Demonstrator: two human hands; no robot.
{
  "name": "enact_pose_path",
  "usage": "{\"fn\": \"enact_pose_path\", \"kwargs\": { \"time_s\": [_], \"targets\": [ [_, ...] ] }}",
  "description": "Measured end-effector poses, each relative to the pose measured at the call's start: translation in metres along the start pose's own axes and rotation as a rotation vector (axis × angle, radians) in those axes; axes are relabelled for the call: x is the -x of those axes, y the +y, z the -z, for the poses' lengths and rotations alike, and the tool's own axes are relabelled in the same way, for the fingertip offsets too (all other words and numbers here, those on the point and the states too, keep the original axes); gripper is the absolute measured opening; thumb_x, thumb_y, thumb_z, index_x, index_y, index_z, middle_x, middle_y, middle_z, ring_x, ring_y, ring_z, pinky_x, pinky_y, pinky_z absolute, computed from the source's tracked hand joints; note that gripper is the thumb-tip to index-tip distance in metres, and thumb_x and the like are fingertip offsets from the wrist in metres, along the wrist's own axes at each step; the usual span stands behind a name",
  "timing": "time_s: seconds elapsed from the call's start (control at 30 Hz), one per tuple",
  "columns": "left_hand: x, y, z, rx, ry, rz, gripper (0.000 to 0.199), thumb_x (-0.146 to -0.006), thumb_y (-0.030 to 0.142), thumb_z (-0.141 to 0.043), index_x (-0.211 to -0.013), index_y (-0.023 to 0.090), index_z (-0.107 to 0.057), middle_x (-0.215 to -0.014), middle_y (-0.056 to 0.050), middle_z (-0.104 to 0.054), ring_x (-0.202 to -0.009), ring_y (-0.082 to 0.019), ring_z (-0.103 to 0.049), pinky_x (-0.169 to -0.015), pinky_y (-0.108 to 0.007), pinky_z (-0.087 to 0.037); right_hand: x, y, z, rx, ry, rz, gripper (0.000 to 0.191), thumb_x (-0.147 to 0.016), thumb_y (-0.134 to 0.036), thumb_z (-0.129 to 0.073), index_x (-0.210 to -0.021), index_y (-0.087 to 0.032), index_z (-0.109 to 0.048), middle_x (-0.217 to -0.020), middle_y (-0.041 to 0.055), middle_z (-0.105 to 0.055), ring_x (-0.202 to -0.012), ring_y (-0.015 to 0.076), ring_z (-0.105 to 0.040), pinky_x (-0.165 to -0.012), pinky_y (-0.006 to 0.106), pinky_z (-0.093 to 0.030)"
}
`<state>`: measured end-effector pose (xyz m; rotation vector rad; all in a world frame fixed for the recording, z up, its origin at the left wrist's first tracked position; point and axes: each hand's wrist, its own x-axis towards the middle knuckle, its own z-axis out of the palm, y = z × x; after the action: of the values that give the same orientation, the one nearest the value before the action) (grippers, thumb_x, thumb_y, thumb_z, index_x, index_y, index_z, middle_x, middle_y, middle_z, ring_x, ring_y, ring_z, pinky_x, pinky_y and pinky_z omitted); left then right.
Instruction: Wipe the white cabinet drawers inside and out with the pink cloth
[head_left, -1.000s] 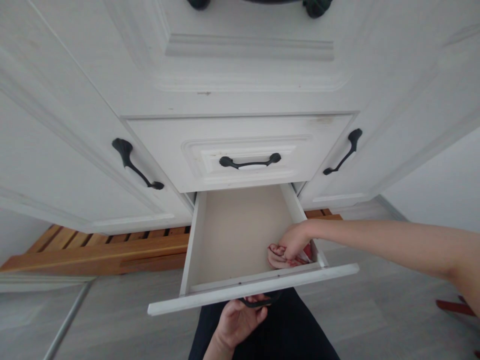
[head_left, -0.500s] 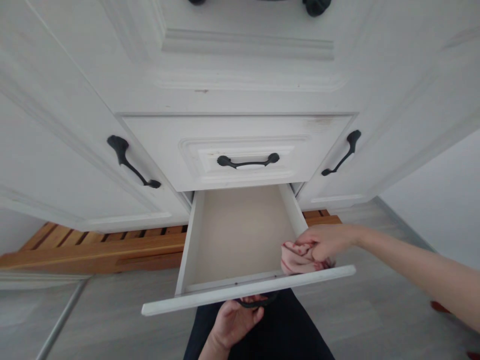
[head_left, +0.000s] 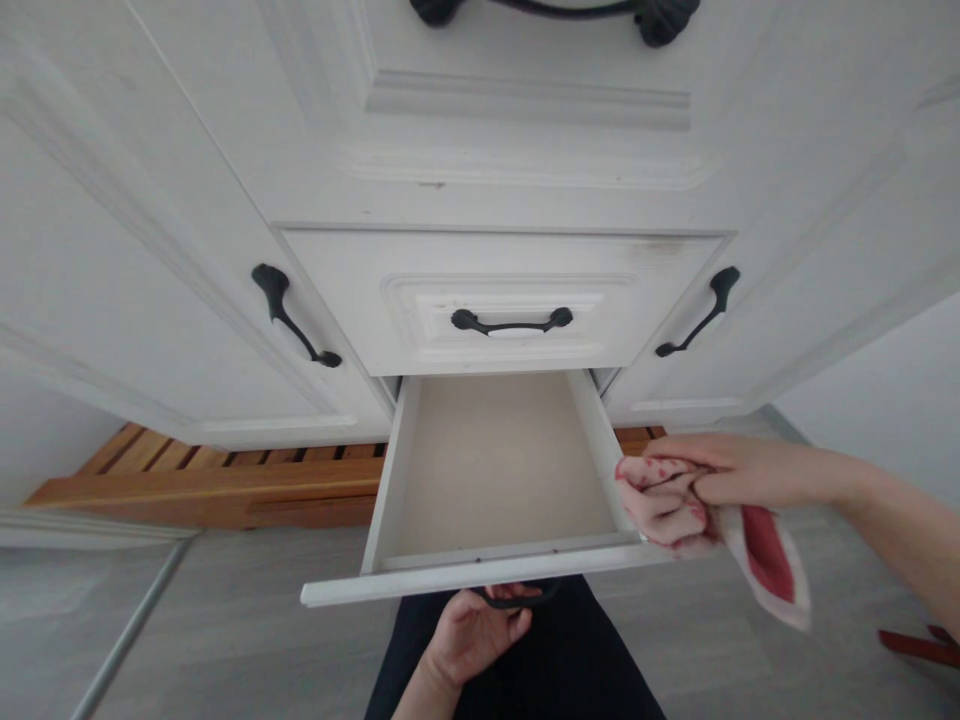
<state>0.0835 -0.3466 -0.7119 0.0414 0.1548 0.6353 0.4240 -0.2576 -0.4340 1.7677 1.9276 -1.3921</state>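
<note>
A white drawer (head_left: 517,470) is pulled out low in front of me, its inside bare. My left hand (head_left: 478,637) is below the drawer front, fingers hooked around its black handle (head_left: 525,596). At the drawer's right front corner, my right hand (head_left: 739,470) grips a bunched pink cloth (head_left: 667,505) with red spots. One end of the cloth, white with a red patch, hangs down beyond the drawer on the right. The cloth covers part of the drawer's right end.
Above the drawer is a shut drawer front (head_left: 510,290) with a black handle. White cabinet doors with black handles (head_left: 292,315) flank it. A slatted wooden bench (head_left: 225,490) runs behind, low down. Something dark red (head_left: 919,647) lies on the grey floor at right.
My right hand has moved right with the cloth, from inside the drawer's right front corner to its outer side, and the cloth's end now dangles. My left hand stays on the handle.
</note>
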Motion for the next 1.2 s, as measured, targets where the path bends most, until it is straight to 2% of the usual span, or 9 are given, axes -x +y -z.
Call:
{"fn": "enact_pose_path", "kwargs": {
  "time_s": [0.13, 0.4, 0.5, 0.6, 0.7, 0.77, 0.87, 0.97, 1.2],
  "targets": [
    [0.002, -0.001, -0.001, 0.002, 0.013, -0.01, 0.021, -0.08, 0.013, -0.06, -0.087, 0.021, -0.079, -0.106, -0.002, -0.079, -0.12, -0.022, -0.064, -0.1, -0.031, -0.041, -0.029, -0.019, -0.025, 0.035, -0.15, 0.138, 0.059, -0.086, -0.019, -0.047, -0.144, -0.026, -0.049, -0.138, 0.0099, -0.059, -0.125, 0.0249, -0.057, -0.106, 0.036, -0.042],
    [0.0, -0.001, -0.002, 0.016, -0.001, 0.001, 0.021, -0.078, 0.014, -0.061, -0.087, 0.021, -0.079, -0.107, -0.001, -0.079, -0.12, -0.022, -0.064, -0.099, -0.031, -0.04, -0.083, -0.118, -0.041, -0.096, -0.032, 0.617, 0.059, -0.087, -0.012, -0.041, -0.145, -0.022, -0.05, -0.145, 0.0069, -0.053, -0.135, 0.0211, -0.047, -0.117, 0.039, -0.029],
    [0.0, -0.001, -0.001, 0.008, 0.005, -0.011, 0.019, -0.078, 0.016, -0.063, -0.087, 0.021, -0.079, -0.106, -0.002, -0.079, -0.121, -0.022, -0.064, -0.099, -0.031, -0.04, -0.132, -0.171, -0.071, -0.228, -0.135, 0.859, 0.061, -0.085, -0.006, -0.041, -0.145, -0.02, -0.049, -0.145, 0.0048, -0.054, -0.134, 0.0167, -0.047, -0.115, 0.032, -0.032],
    [0.001, -0.001, 0.0, 0.004, 0.019, -0.022, 0.018, -0.079, 0.015, -0.063, -0.085, 0.022, -0.079, -0.105, 0.0, -0.079, -0.121, -0.022, -0.063, -0.099, -0.031, -0.04, -0.182, -0.217, -0.11, -0.355, -0.331, 0.898, 0.065, -0.088, -0.004, -0.039, -0.151, -0.019, -0.039, -0.142, 0.0059, -0.057, -0.121, 0.0138, -0.058, -0.102, 0.026, -0.042],
    [0.003, -0.001, 0.0, -0.006, 0.03, -0.019, 0.018, -0.079, 0.015, -0.064, -0.084, 0.022, -0.079, -0.105, 0.0, -0.079, -0.12, -0.021, -0.064, -0.099, -0.031, -0.04, -0.207, -0.244, -0.139, -0.373, -0.596, 0.992, 0.039, -0.098, -0.023, -0.047, -0.135, -0.017, -0.057, -0.148, 0.0061, -0.053, -0.133, 0.0151, -0.051, -0.107, 0.02, -0.036],
    [0.003, 0.0, -0.001, -0.012, 0.035, -0.011, 0.019, -0.079, 0.014, -0.063, -0.084, 0.022, -0.079, -0.105, 0.0, -0.08, -0.119, -0.021, -0.065, -0.099, -0.031, -0.04, -0.209, -0.247, -0.147, -0.389, -0.699, 1.112, 0.038, -0.1, -0.034, -0.048, -0.131, -0.015, -0.06, -0.154, 0.0073, -0.045, -0.144, 0.0163, -0.04, -0.112, 0.018, -0.029],
    [0.001, 0.001, -0.001, -0.022, 0.026, -0.005, 0.021, -0.078, 0.013, -0.061, -0.084, 0.022, -0.079, -0.105, -0.001, -0.08, -0.12, -0.021, -0.064, -0.099, -0.031, -0.04, -0.199, -0.231, -0.143, -0.411, -0.618, 1.123, 0.052, -0.095, -0.035, -0.058, -0.142, -0.014, -0.05, -0.159, 0.0092, -0.038, -0.147, 0.0173, -0.033, -0.114, 0.02, -0.026],
    [0.0, 0.003, -0.004, -0.035, 0.015, -0.011, 0.023, -0.078, 0.013, -0.059, -0.084, 0.021, -0.08, -0.105, -0.001, -0.08, -0.121, -0.022, -0.064, -0.099, -0.031, -0.041, -0.184, -0.202, -0.132, -0.438, -0.532, 0.912, 0.055, -0.089, -0.027, -0.067, -0.14, -0.016, -0.054, -0.151, 0.0067, -0.048, -0.139, 0.0172, -0.043, -0.108, 0.02, -0.033],
    [0.0, 0.002, -0.002, -0.036, -0.013, -0.026, 0.023, -0.078, 0.012, -0.059, -0.087, 0.019, -0.08, -0.108, -0.003, -0.079, -0.122, -0.023, -0.063, -0.1, -0.031, -0.042, -0.142, -0.108, -0.098, -0.834, -0.743, 0.244, 0.065, -0.062, -0.008, -0.072, -0.124, -0.024, -0.063, -0.103, -0.0026, -0.067, -0.086, 0.0101, -0.063, -0.074, 0.019, -0.048]
  ]
}}
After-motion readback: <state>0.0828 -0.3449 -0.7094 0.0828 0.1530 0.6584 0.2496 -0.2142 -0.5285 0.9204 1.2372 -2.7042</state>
